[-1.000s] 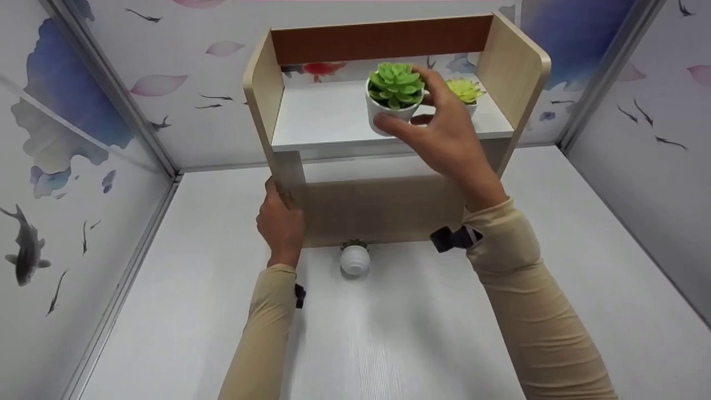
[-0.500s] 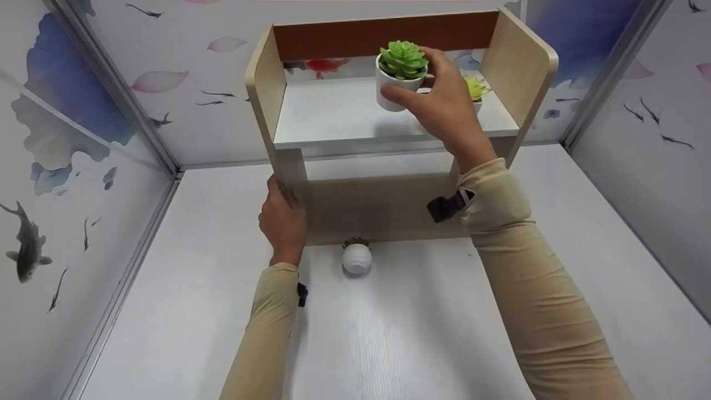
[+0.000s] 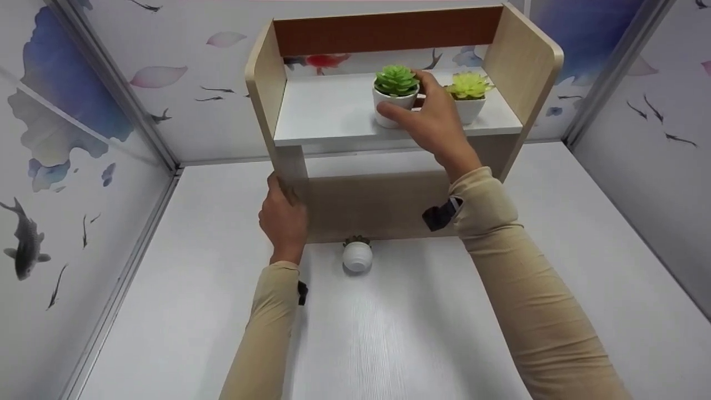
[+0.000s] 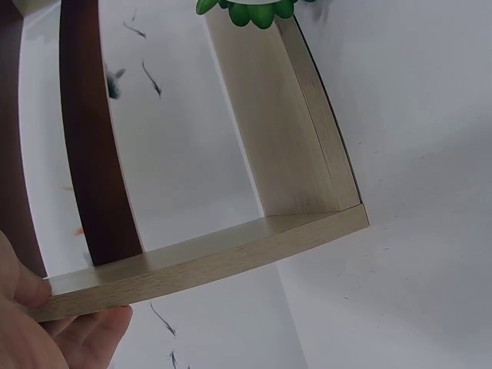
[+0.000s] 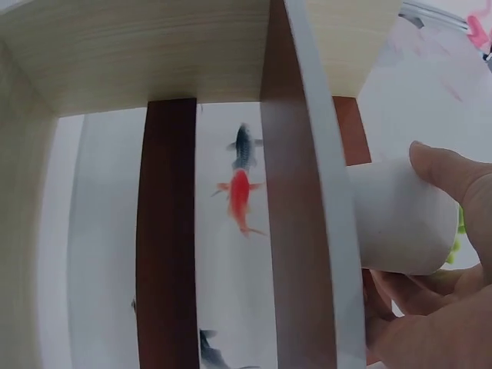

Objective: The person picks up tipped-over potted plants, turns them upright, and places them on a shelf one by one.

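A small wooden shelf unit [image 3: 404,191] stands on the white table. My left hand [image 3: 283,219] grips the edge of its left side panel [image 4: 207,265], thumb on one face and fingers on the other. High up, my right hand [image 3: 439,119] holds a green potted succulent [image 3: 396,89] by its round white pot [image 5: 403,215], thumb in front. The pot's base is at the white top shelf board [image 3: 328,114], near its front edge. To the right of that hand sits a yellow-green succulent [image 3: 469,94] in a white square pot.
Another small plant in a rounded white pot [image 3: 357,257] is on the table [image 3: 366,333] in front of the shelf's lower board. Printed wall panels [image 3: 55,139] enclose the table at left, back and right.
My right hand raised the green succulent off the top board, then brought it down again slightly left of the yellow-green one. The left hand keeps its grip on the side panel.
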`<act>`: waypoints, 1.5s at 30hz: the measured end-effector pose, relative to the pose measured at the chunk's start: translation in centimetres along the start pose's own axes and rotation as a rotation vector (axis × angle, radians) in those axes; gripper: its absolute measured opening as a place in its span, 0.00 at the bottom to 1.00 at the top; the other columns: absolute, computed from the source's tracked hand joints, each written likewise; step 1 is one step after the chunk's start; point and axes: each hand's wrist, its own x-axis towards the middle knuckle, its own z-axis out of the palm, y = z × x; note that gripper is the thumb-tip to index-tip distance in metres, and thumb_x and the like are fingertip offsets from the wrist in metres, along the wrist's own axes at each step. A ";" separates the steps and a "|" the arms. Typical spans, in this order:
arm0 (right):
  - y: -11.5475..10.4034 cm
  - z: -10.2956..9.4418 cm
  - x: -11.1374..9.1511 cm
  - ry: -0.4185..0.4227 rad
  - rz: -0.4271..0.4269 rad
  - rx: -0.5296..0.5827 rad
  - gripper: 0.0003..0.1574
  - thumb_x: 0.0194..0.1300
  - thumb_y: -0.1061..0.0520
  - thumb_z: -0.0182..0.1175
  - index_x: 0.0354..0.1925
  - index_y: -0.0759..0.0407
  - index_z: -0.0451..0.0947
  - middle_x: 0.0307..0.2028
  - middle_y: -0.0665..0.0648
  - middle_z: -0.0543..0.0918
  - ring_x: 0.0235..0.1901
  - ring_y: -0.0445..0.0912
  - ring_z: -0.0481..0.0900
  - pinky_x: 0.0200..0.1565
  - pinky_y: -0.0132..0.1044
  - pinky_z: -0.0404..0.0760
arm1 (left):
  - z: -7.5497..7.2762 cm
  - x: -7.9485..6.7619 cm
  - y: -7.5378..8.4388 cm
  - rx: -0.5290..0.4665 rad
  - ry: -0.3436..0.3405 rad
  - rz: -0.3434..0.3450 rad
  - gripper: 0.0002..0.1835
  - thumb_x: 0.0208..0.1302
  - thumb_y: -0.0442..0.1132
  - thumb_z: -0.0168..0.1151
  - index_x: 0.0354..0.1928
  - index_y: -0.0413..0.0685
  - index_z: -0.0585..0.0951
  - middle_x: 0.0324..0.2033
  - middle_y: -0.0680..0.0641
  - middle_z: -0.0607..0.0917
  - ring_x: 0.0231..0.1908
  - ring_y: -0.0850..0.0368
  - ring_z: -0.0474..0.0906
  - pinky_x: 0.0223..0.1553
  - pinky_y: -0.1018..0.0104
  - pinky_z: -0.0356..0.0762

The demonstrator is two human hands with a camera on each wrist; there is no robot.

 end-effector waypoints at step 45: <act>1.4 0.5 -7.2 0.128 -0.176 0.182 0.49 0.61 0.53 0.75 0.73 0.61 0.63 0.65 0.59 0.74 0.63 0.50 0.74 0.62 0.43 0.73 | -0.1 -0.3 0.0 -0.021 -0.014 -0.018 0.23 0.76 0.32 0.54 0.70 0.41 0.71 0.59 0.37 0.84 0.53 0.42 0.86 0.47 0.46 0.82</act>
